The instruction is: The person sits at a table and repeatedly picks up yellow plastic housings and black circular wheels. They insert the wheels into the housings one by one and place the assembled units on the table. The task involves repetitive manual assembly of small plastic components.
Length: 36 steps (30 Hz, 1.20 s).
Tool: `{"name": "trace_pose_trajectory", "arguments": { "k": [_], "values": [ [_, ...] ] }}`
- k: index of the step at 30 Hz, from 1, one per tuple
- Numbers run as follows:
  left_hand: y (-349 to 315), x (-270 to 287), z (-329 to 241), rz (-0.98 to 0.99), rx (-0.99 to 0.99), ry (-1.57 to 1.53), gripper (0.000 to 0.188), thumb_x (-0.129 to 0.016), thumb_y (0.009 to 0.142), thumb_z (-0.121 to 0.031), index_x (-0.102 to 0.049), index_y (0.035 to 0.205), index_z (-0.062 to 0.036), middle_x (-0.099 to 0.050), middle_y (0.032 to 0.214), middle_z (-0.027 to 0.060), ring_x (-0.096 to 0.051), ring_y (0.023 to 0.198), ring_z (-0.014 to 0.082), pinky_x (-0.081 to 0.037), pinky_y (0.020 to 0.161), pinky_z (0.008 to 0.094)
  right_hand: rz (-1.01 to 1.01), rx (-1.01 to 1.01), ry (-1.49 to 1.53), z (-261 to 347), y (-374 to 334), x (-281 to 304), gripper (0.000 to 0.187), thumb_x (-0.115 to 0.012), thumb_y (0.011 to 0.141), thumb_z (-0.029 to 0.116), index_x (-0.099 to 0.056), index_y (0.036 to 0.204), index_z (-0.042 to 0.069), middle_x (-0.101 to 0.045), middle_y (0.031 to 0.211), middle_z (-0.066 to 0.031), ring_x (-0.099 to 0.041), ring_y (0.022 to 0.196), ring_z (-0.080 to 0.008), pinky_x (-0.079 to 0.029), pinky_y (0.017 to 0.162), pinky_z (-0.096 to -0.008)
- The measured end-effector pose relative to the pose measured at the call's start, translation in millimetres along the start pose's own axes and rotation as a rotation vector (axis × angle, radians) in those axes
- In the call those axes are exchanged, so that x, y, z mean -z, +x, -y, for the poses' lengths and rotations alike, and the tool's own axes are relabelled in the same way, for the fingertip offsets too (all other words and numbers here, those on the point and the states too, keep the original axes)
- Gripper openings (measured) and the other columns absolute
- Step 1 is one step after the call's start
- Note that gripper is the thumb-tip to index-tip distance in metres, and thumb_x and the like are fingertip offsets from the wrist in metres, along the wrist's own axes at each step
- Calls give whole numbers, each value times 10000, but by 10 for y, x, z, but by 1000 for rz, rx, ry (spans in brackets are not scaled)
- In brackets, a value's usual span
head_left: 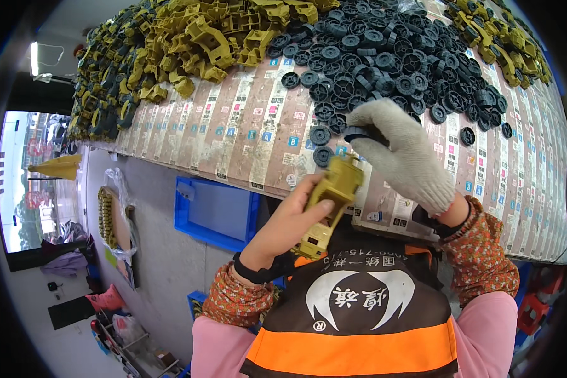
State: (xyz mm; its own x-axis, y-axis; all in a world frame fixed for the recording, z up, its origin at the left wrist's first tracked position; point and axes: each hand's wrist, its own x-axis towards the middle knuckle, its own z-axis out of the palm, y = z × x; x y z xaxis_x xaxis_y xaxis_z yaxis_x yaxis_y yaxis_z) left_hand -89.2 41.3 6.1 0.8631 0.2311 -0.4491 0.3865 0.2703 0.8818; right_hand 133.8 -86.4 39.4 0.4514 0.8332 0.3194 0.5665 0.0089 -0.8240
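My left hand (pixel 282 225), bare, is wrapped round an olive-yellow plastic toy vehicle body (pixel 337 192) with cut-out openings. It is held tilted in front of my apron, just off the table's near edge. To its right, a pale knitted glove covers my right hand (pixel 402 154), which pinches a dark toy wheel (pixel 356 133) between thumb and fingers. That hand is over the near side of a big heap of dark blue-grey toy wheels (pixel 384 60). Single wheels (pixel 320 135) lie loose near the glove, flat on the patterned table (pixel 233 129).
Olive-yellow vehicle bodies (pixel 201 41) are piled at the back left. Bodies with dark wheels (pixel 107 94) lie at the far left, and more yellow parts (pixel 510 53) at the far right. Below the table's near edge is a blue plastic tray (pixel 217 211). Red stools (pixel 535 309) stand at lower right.
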Motion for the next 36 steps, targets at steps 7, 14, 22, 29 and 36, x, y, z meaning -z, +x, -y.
{"name": "trace_pose_trajectory", "arguments": {
  "k": [7,14,22,29,36],
  "values": [
    [132,-171,-341,326,125,-196,698,-674,1060,-290,-320,1619,-71,-551,1500,188,-562,1371,262,-442,1164,382,179,-68,-85,334,-312,20,190,-661,962,84,-624,1148,70,-677,1014,-168,-715,926,-345,-572,815,-429],
    [216,-110,-69,284,-241,-894,966,-803,956,-301,-175,1688,-236,-416,1640,201,-426,1519,359,-376,1243,504,-362,-522,265,-112,-473,134,149,-600,1040,131,-600,1151,32,-625,932,-67,-640,758,-140,-540,695,-319],
    [455,-639,12,-179,-465,-599,796,-718,1032,-239,-244,1671,-205,-480,1554,108,-481,1447,288,-403,1213,498,-312,-566,324,-43,-673,-78,217,-624,1029,130,-594,1205,7,-672,1003,-100,-664,780,-135,-553,730,-311],
    [414,-535,-84,-92,-205,-485,710,-566,1099,-490,-277,1671,-185,-593,1343,65,-667,1114,194,-598,948,379,-215,-485,390,10,-698,-10,253,-600,1020,57,-609,1269,11,-718,989,-163,-753,873,-235,-577,773,-358],
    [373,-622,-61,-45,-218,-459,696,-675,1065,-389,-293,1612,-188,-548,1362,72,-602,1175,170,-558,984,345,-194,-398,228,26,-673,-94,296,-604,1003,50,-606,1297,7,-717,1018,-217,-749,931,-356,-577,826,-414]
  ]
}}
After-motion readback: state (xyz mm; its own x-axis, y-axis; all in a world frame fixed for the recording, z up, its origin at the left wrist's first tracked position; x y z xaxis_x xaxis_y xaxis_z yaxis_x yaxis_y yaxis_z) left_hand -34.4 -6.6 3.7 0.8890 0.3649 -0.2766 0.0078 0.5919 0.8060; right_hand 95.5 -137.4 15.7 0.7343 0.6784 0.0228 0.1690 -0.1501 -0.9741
